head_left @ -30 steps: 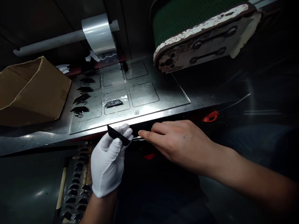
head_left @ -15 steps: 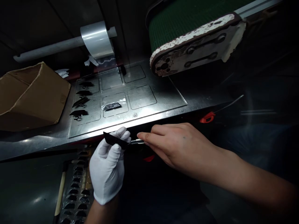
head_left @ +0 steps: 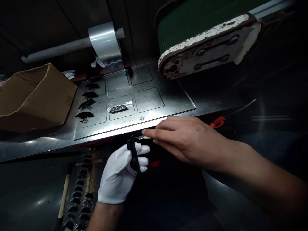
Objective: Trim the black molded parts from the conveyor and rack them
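Note:
My left hand, in a white glove, grips a small black trapezoid-shaped plastic part between thumb and fingers, below the bench edge. The part stands nearly upright, its narrow end pointing up. Bare and ungloved, my right hand pinches a slim knife-like tool with a pale handle and a metal tip. That tip is at the upper end of the black part; whether they touch, I cannot tell. Behind the hands, a similar black part lies on a piece of clear film on the marked sheet.
Several black parts line the sheet's left side, near a cardboard box. A roll of clear film hangs on a bar behind. At upper right is a green conveyor belt. Wrapped black parts fill a rack at lower left.
My left hand has moved right and turned the black part from slanted to nearly upright. My right hand has shifted slightly up with the tool. The whole view has moved a little.

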